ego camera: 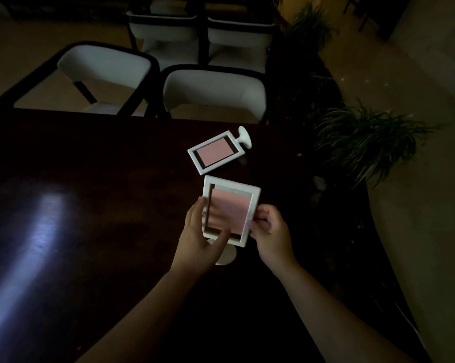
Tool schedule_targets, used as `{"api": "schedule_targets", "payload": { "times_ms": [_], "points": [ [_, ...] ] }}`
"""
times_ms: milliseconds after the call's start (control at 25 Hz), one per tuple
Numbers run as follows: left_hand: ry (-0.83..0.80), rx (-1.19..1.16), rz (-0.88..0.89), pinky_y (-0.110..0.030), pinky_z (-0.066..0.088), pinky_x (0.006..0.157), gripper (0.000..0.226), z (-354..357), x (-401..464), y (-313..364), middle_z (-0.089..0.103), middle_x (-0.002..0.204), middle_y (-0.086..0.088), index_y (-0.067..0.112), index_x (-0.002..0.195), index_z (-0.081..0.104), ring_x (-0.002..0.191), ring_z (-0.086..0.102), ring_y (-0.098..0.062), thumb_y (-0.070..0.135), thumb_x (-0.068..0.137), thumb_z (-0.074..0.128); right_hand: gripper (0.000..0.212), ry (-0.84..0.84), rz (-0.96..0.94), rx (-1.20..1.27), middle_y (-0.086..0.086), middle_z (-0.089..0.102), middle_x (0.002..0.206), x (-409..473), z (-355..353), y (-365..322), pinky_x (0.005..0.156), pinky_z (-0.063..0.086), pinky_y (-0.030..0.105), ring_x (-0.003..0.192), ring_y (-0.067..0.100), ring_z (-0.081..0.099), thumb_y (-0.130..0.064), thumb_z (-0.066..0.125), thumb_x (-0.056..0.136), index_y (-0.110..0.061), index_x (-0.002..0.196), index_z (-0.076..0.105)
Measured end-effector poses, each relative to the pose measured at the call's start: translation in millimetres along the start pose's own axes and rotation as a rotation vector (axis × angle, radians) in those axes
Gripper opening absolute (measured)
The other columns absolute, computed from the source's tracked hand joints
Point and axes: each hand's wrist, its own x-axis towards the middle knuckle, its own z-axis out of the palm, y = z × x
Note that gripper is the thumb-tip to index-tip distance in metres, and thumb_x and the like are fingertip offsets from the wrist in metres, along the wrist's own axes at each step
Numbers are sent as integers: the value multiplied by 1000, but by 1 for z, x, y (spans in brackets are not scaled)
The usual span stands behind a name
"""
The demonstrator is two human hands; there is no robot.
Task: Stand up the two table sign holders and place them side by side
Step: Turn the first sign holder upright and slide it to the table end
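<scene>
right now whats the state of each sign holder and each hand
near holder: held upright off flat, base low, gripped at both sides
far holder: lying flat on table, untouched
left hand: gripping near holder's left edge
right hand: gripping near holder's right edge

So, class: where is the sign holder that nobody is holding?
In the head view, the free sign holder lies flat on the dark table, right of centre near the far edge, just beyond the held sign holder and in front of the nearest white chair.
</scene>
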Motion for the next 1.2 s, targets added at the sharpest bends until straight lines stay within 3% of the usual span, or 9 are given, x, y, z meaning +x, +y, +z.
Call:
{"api": "schedule_targets", "payload": {
  "times_ms": [200,320,520,640,760,880,960,1080,1200],
  "points": [
    [-12,-93,-18,-3,36,90,101,-4,-16,1,20,142,45,44,151,12,130,33,14,63,75,74,43,-102,-2,-33,-13,73,103,-20,-5,0,81,55,25,98,5,70,-2,69,89,-43,97,61],
    [-13,-95,-49,-3,36,89,109,-7,-17,1,19,143,45,49,150,12,131,33,12,68,66,79,41,-166,-1,-51,-15,73,105,-32,-3,-1,78,54,20,100,3,69,-7,71,89,-45,98,61],
    [-68,-94,-73,-1,31,92,124,-11,-14,1,21,152,33,43,153,10,136,26,12,70,57,84,23,-236,-43,-21,-7,74,103,-50,7,-1,80,55,25,98,10,71,-15,73,90,-33,101,64],
    [-96,-100,-102,-16,28,103,126,-13,-15,6,14,157,29,43,153,7,138,20,12,72,56,83,25,-273,-19,9,-2,75,101,-56,10,-1,81,55,28,97,17,73,-9,72,91,-31,99,64],
    [-73,-30,-84,-21,29,104,129,-20,-17,17,7,149,43,45,152,2,134,16,20,77,54,80,44,-393,-4,-70,-7,74,109,-49,-1,-11,82,57,26,103,12,72,-4,66,92,-46,106,62],
    [67,300,53,-39,20,114,130,-27,-19,35,1,162,23,36,154,-3,148,2,-3,89,57,65,66,-382,-135,-277,-18,62,129,-12,-14,-36,102,46,24,121,-3,57,4,54,92,-56,120,54],
    [132,500,144,-50,16,116,126,-27,-19,48,2,165,4,26,156,-1,150,-6,-16,91,64,55,57,-403,-180,-370,-24,56,133,20,-10,-64,102,40,20,123,-11,49,-6,49,97,-52,131,51],
    [160,602,146,-54,15,117,118,-26,-19,64,1,165,-4,19,156,1,150,-8,-22,89,72,46,36,-518,-140,-329,-33,56,124,51,20,-97,94,36,13,115,-21,47,-40,48,100,-44,135,55],
    [180,605,114,-54,17,118,117,-27,-24,68,2,165,-6,18,156,1,150,-8,-22,85,72,50,43,-650,-123,-323,-12,53,146,59,52,-109,111,35,32,134,3,45,-49,44,100,-35,139,56]
  ]
}}
